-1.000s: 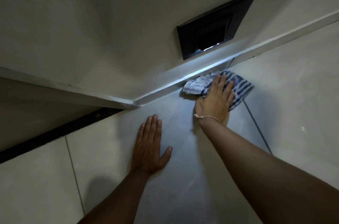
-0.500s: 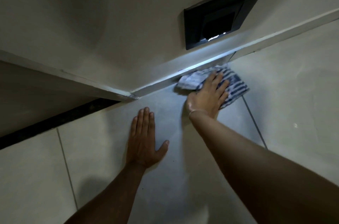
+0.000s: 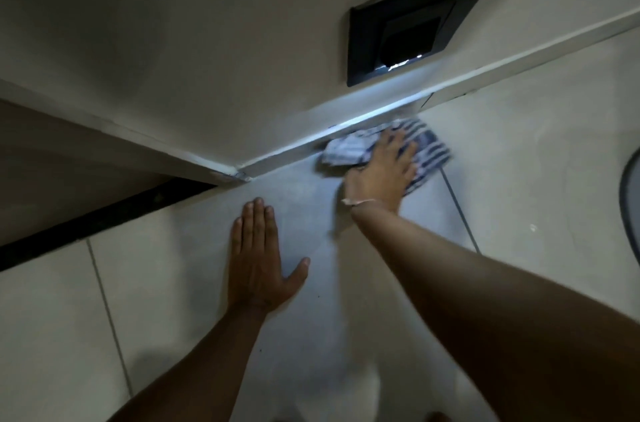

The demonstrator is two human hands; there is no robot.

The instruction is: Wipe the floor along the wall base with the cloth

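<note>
A blue and white striped cloth point(image 3: 429, 144) lies crumpled on the light tiled floor point(image 3: 519, 179), pushed up against the white skirting strip point(image 3: 346, 131) at the wall base. My right hand point(image 3: 384, 172) presses flat on top of the cloth, fingers spread toward the wall, a thin band at the wrist. My left hand point(image 3: 258, 259) rests palm down on the floor tile to the left, fingers together, holding nothing. The part of the cloth under my right palm is hidden.
A black square wall fitting point(image 3: 419, 16) sits on the wall just above the cloth and throws light down on the skirting. The wall turns an outer corner point(image 3: 239, 176) at left, with a dark floor strip point(image 3: 104, 217) beyond. A dark curved edge point(image 3: 628, 207) shows at far right.
My right hand and the cloth have slid a little along the skirting, staying under the black fitting. My left hand has stayed planted on the tile.
</note>
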